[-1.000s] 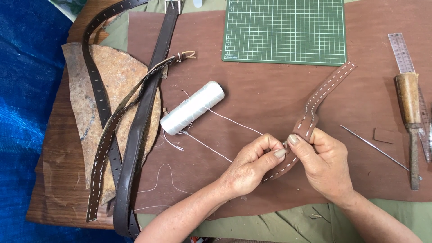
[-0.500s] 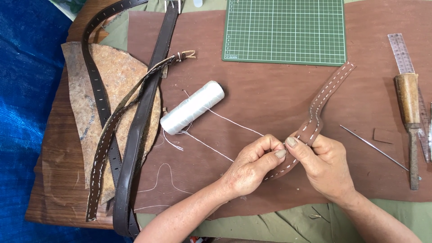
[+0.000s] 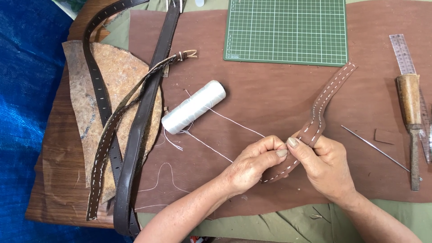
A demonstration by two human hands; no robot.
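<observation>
Both hands meet, fingertips pinched together.
Left hand (image 3: 249,164) curls knuckles-up; right hand (image 3: 326,166) faces it, thumb pressed forward, forearms angling inward.

The left hand (image 3: 252,164) and the right hand (image 3: 326,166) pinch together a curved brown leather strap with white stitches (image 3: 315,123). A white thread spool (image 3: 193,107) lies near, on the brown leather sheet (image 3: 270,94). A wooden-handled awl (image 3: 410,112) rests at right.
</observation>
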